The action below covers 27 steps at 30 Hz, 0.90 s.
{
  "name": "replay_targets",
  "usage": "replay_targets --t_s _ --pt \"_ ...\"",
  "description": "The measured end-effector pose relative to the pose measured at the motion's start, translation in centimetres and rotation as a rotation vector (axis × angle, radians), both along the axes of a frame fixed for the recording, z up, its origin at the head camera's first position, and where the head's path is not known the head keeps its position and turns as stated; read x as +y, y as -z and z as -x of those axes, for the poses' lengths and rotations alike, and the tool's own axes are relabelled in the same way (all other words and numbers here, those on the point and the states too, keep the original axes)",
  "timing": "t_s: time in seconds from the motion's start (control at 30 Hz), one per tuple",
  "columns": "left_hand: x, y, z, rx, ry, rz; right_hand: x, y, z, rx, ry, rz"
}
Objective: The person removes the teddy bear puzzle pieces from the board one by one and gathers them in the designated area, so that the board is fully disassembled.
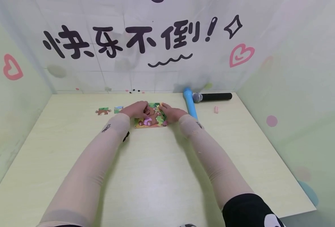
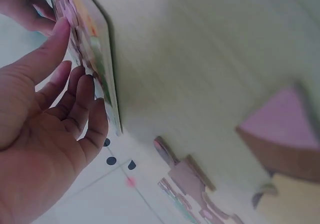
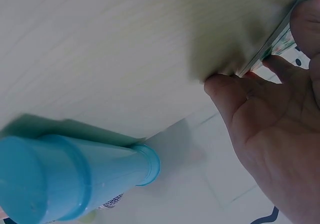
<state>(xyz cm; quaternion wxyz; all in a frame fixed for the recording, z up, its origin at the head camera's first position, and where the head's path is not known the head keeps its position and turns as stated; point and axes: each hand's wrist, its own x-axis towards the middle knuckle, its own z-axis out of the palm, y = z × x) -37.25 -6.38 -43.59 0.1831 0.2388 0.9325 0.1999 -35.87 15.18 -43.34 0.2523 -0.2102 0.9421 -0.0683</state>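
Now, in the head view, a flat puzzle [image 1: 155, 120] lies on the table [image 1: 153, 164] between both hands, showing a brown bear with a pinkish belly among green leaves. Left hand [image 1: 134, 110] covers its left part; right hand [image 1: 174, 114] touches its right edge. Further left of the left hand lies a brown-and-green piece [image 1: 103, 111]. In the left wrist view, left fingers are loosely extended beside the puzzle's pale rim. In the right wrist view, right fingers rest relaxed, unclenched, near a blue microphone [image 3: 100, 169].
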Motion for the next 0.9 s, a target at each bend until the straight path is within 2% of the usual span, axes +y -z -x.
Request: replay_targets --t_s 0.13,0.43,0.67,0.9 --pt "-0.07 0.17 0.14 0.001 0.015 -0.020 0.03 0.05 0.16 -0.007 0.006 -0.006" --pt "0.08 0.33 0.30 -0.021 -0.025 -0.051 0.00 0.02 0.35 -0.003 0.006 -0.009" --pt "0.03 0.53 0.51 0.005 0.033 -0.008 0.00 0.14 0.36 -0.006 -0.005 -0.003" --pt "-0.01 0.74 0.75 0.026 0.023 -0.044 -0.04 0.28 0.37 0.011 -0.011 -0.018"
